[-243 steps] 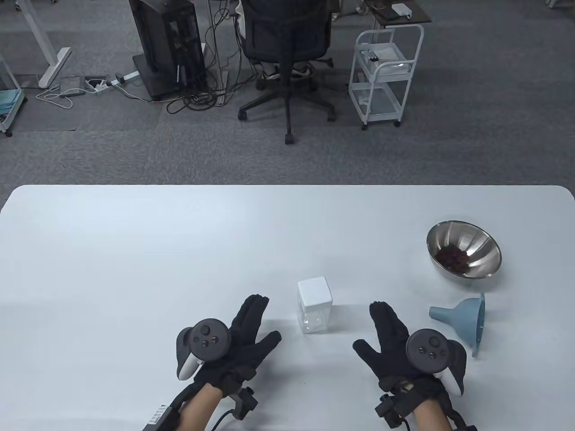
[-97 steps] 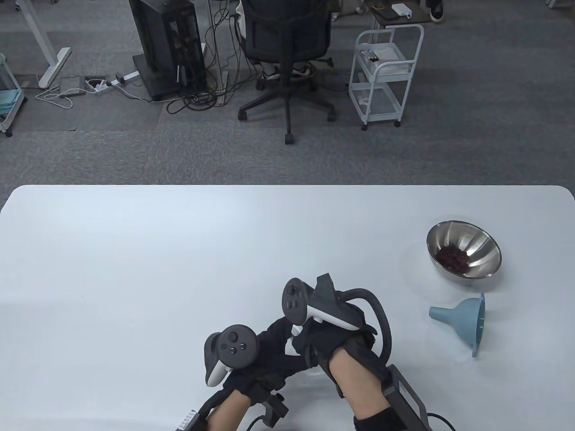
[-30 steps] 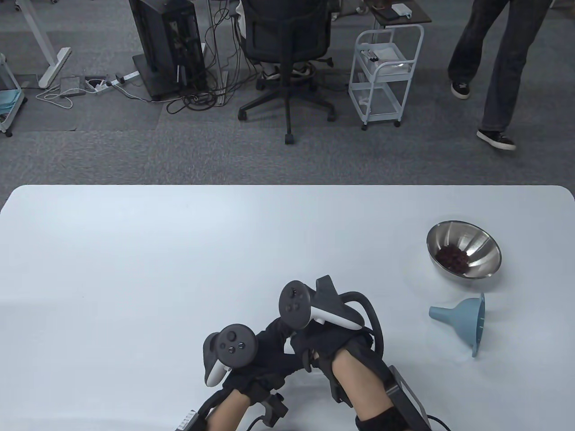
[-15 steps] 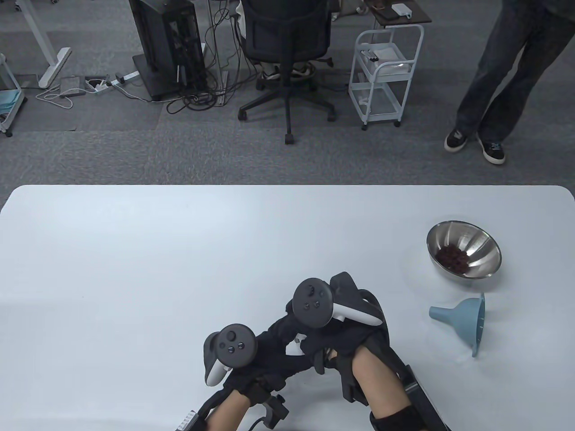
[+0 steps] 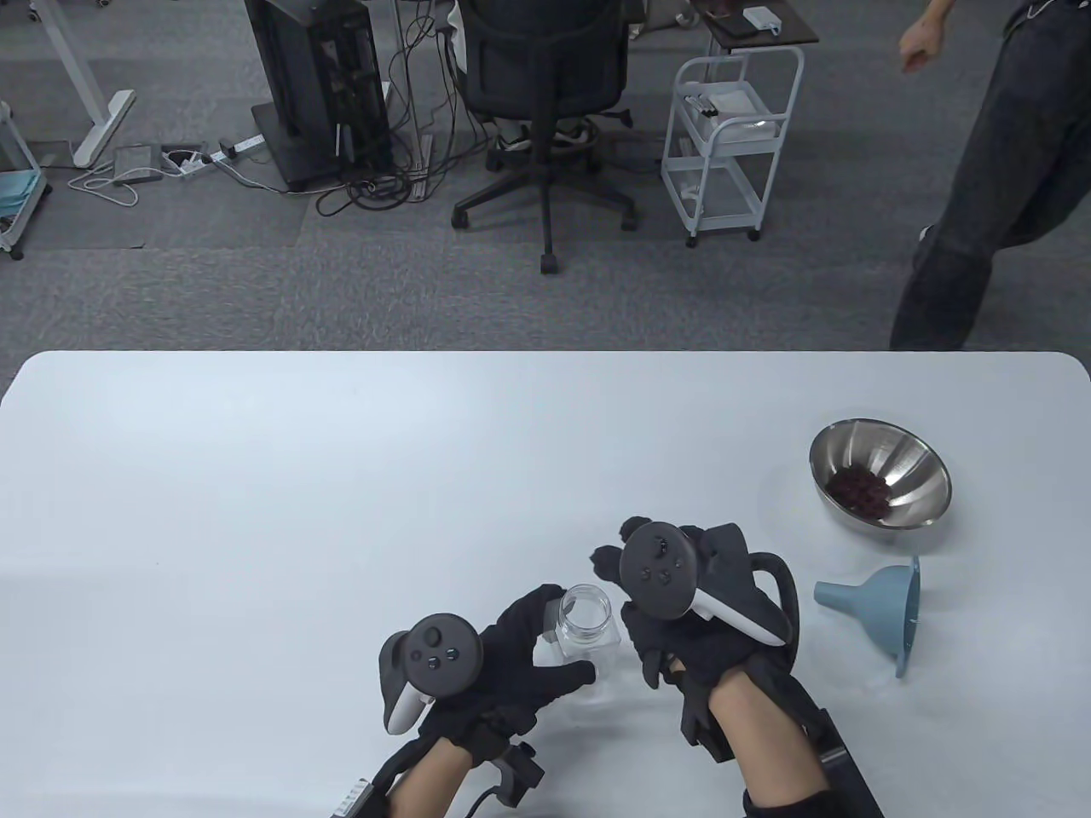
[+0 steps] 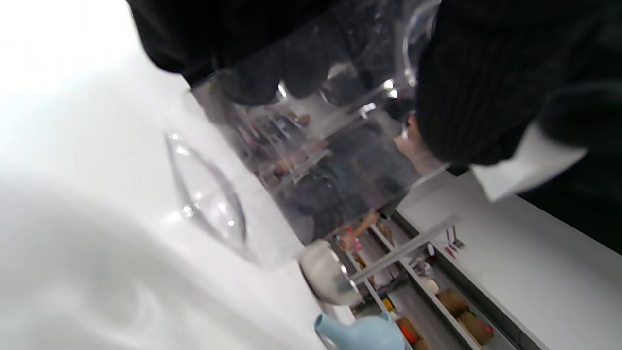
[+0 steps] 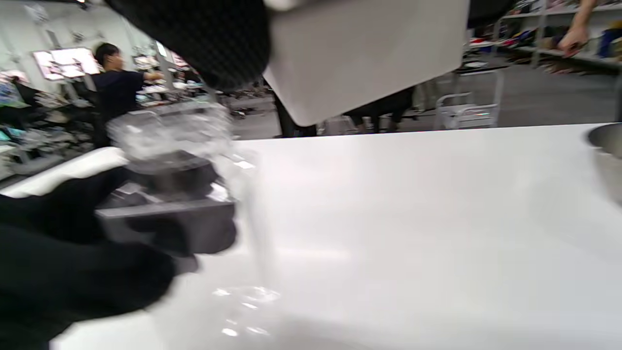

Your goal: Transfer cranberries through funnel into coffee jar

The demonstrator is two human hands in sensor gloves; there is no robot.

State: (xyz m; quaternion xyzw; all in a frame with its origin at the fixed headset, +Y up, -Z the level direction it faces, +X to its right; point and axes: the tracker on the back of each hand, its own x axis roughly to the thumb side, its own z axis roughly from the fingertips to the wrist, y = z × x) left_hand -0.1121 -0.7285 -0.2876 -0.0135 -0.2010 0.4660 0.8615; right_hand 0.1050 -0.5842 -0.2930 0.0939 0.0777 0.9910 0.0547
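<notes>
Now: left hand (image 5: 503, 660) grips open jar (image 5: 586, 626), lower centre of surface (image 5: 341, 477) | right hand (image 5: 682, 613) holds white lid (image 7: 364, 53) just right | funnel (image 5: 878, 609), bowl (image 5: 912, 469) of cranberries (image 5: 861, 490) right.

My gloved fingers (image 6: 272, 82) wrap the far side of the clear jar (image 6: 316, 160), showing dark through its wall, and my thumb (image 6: 471, 97) presses the near side at two o'clock. The jar's base rests on the white table (image 6: 97, 272). At five o'clock sits the steel bowl (image 6: 328, 274), and just below it the blue funnel (image 6: 362, 333). Shelving (image 6: 437, 301) runs behind them, blurred.
</notes>
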